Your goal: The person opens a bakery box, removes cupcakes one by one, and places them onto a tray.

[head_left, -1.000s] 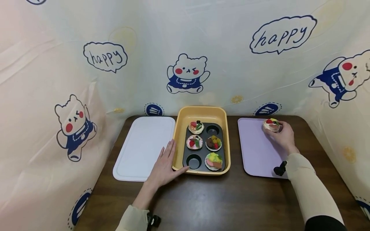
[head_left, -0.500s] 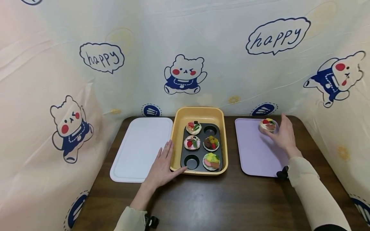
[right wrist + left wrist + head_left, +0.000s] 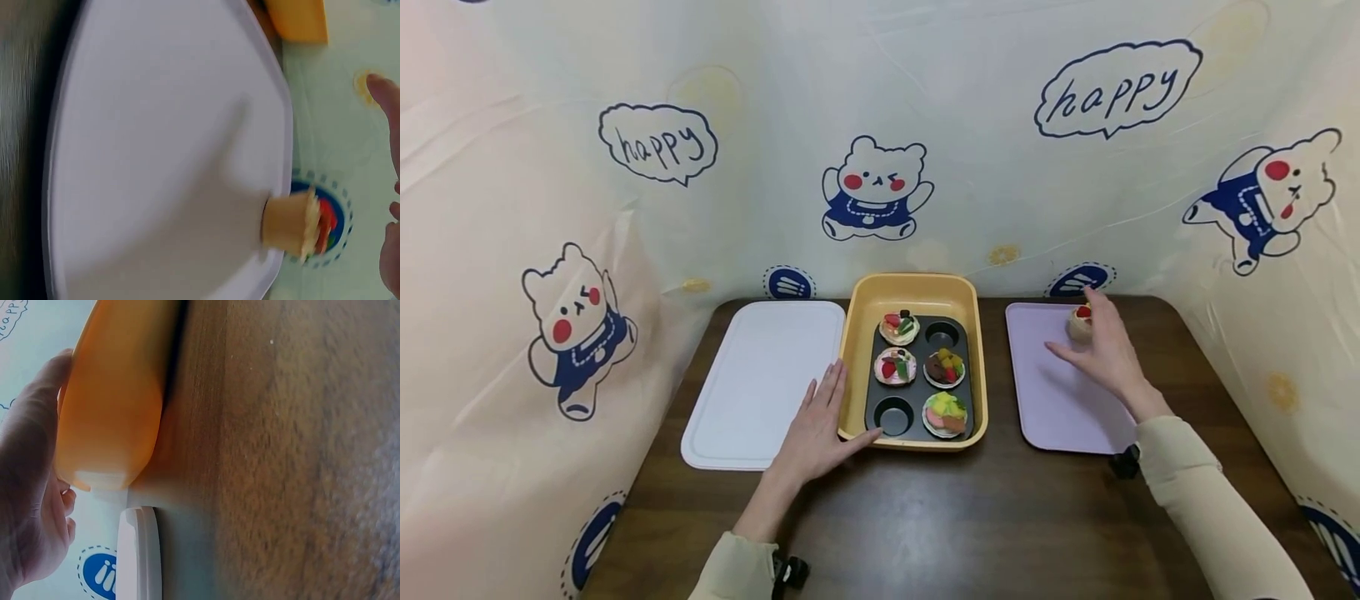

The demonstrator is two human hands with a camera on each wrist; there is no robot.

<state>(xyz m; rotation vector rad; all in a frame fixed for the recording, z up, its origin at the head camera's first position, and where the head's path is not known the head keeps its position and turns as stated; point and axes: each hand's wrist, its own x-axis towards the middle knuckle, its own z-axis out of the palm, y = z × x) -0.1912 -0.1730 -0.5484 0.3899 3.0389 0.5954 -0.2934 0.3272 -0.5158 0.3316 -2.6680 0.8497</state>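
My right hand (image 3: 1108,350) hovers over the purple tray (image 3: 1067,408), thumb and fingers spread and holding nothing. Just behind its fingers, at the tray's far right corner, stands an upright fruit-topped cupcake (image 3: 284,222), partly hidden by the hand in the head view. My left hand (image 3: 816,433) lies with extended fingers along the left side of the yellow tray (image 3: 917,287), its thumb at the front rim. Inside that tray is a dark muffin tin (image 3: 917,412). Several decorated cupcakes fill its cups, one of them yellow-topped (image 3: 945,414); the back right and front left cups hold none.
A white tray (image 3: 760,375) lies left of the yellow one, close beside it. All three trays stand on a dark wooden table (image 3: 970,525), near its back edge. A printed curtain (image 3: 760,208) rises behind and at both sides.
My right hand has let go of the cupcake at the purple tray's far right corner. Its fingers have spread, and it has drawn back to the left and upward. My left hand keeps its place.
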